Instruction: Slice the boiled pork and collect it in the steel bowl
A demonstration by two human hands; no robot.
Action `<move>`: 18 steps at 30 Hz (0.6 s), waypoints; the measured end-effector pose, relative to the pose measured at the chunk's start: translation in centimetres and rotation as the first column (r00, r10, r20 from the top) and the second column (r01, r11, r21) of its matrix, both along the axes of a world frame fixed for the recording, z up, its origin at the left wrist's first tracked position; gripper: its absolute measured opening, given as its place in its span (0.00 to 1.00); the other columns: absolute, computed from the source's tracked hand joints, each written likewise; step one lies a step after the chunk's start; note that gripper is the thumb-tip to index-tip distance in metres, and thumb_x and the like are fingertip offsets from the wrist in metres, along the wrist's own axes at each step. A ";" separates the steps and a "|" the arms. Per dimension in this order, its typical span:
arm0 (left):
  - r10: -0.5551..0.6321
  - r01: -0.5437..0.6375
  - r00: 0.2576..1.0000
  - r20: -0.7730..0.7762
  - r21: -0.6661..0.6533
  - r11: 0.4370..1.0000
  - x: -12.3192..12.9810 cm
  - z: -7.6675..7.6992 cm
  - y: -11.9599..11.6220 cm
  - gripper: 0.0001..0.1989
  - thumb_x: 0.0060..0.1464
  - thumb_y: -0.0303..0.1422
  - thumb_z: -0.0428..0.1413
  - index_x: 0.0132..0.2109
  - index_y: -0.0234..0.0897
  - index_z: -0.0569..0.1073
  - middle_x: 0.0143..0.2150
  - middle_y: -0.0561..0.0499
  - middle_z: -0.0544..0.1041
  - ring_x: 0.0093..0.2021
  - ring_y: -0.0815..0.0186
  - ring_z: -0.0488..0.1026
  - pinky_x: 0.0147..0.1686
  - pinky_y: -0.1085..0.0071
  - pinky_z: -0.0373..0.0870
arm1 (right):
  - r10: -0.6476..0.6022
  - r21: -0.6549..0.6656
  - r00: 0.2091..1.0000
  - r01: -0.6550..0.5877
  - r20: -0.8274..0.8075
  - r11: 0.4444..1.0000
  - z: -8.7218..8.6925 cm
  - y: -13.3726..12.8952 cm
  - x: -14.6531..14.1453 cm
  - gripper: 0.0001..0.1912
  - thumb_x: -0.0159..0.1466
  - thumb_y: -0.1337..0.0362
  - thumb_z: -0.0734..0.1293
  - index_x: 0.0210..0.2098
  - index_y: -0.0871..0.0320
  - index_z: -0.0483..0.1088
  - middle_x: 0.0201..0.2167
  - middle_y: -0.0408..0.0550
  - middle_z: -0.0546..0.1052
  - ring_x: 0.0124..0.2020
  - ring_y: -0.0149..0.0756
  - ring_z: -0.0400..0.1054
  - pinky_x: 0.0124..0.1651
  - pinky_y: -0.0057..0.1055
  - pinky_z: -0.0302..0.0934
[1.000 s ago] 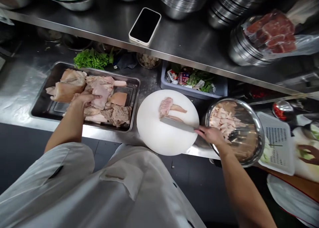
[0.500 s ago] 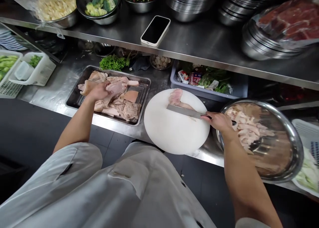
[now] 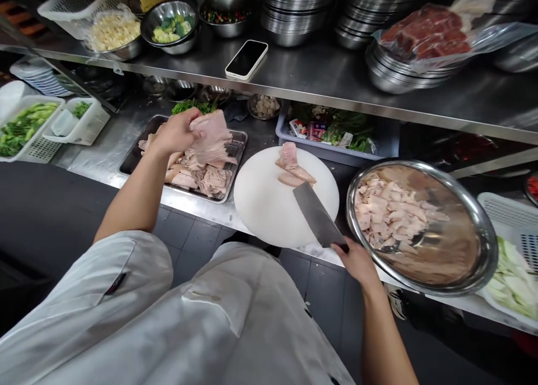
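My left hand [image 3: 180,131] is closed on a pale slab of cooked meat [image 3: 210,138], lifted above a metal tray [image 3: 241,144]. More meat pieces [image 3: 197,176] lie in that tray. My right hand [image 3: 357,260] grips a cleaver [image 3: 318,216] by its handle; the broad blade slants over the front right of a round white cutting board [image 3: 264,208]. Near the board's back lie meat pieces [image 3: 294,169], just beyond the blade's tip. To the right, a large steel bowl [image 3: 466,228] holds many cut meat pieces [image 3: 386,211].
Above the counter runs a steel shelf [image 3: 294,85] with a phone [image 3: 246,59], stacked steel bowls [image 3: 294,15] and bagged red meat [image 3: 428,35]. Under it sits a grey-blue bin [image 3: 384,149]. Baskets of greens [image 3: 31,127] stand at left, a basket of pale sliced vegetable [image 3: 515,278] at right.
My left hand has raised a slab of meat from the tray. My right hand has drawn the cleaver toward me, away from the meat on the board. The view has shifted somewhat.
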State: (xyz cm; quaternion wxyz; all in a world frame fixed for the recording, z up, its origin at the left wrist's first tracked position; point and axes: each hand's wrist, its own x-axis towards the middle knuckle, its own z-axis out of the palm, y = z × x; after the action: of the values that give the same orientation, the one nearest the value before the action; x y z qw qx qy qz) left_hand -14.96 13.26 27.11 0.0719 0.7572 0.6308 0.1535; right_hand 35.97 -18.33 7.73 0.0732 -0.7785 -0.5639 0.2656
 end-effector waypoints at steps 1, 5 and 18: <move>-0.046 0.047 0.998 0.050 -0.014 0.999 1.2 0.3 -0.2 0.21 0.54 0.39 0.62 0.50 0.30 0.74 0.39 0.55 0.74 0.42 0.66 0.72 0.50 0.67 0.68 | -0.024 -0.036 0.992 0.019 -0.120 0.999 -0.2 -1.1 -0.1 0.19 0.64 0.50 0.68 0.45 0.59 0.78 0.33 0.56 0.82 0.39 0.52 0.78 0.43 0.42 0.69; -0.149 0.161 0.962 0.228 -0.031 0.987 6.8 -0.2 -0.7 0.28 0.53 0.45 0.62 0.54 0.31 0.71 0.46 0.53 0.72 0.50 0.58 0.73 0.54 0.59 0.69 | -0.211 -0.150 0.824 0.154 -0.526 0.977 -0.5 -4.1 -1.3 0.20 0.59 0.44 0.70 0.36 0.54 0.71 0.23 0.44 0.74 0.22 0.42 0.71 0.31 0.38 0.67; 0.184 0.181 0.261 0.948 -0.235 0.955 20.6 -12.0 -7.2 0.32 0.41 0.41 0.71 0.51 0.36 0.69 0.44 0.49 0.77 0.43 0.57 0.78 0.41 0.64 0.78 | -0.451 0.027 0.684 0.566 -0.574 0.824 2.2 -8.9 -8.0 0.23 0.63 0.39 0.66 0.35 0.52 0.63 0.18 0.39 0.71 0.18 0.37 0.67 0.24 0.32 0.60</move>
State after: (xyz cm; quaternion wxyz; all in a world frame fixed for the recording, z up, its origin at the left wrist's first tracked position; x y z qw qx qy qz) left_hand 5.63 6.09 15.14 0.5530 0.4858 0.4718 0.4854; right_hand 27.95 -27.23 9.95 0.3798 -0.7844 -0.3036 0.3852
